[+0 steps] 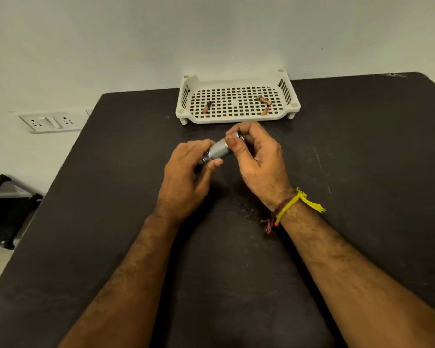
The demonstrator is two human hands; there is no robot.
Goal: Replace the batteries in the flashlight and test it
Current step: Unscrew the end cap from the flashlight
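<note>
1. Both hands are gripping the flashlight point(217, 149) above the table point(362, 146)
2. Left hand point(186, 177) is holding its lower end, right hand point(256, 156) pinching the upper end
3. It's lying diagonally, pointing toward the tray point(236, 119)

Soft, even indoor light, fairly bright on the pale wall point(211, 33). The dark counter point(362, 146) shows faint dull sheen and only weak shadows beneath the forearms. Wide-angle bending curves the counter's edges; detail is slightly soft throughout.

head cam | forward-down over table point(362, 146) (near, probably seated)
</note>
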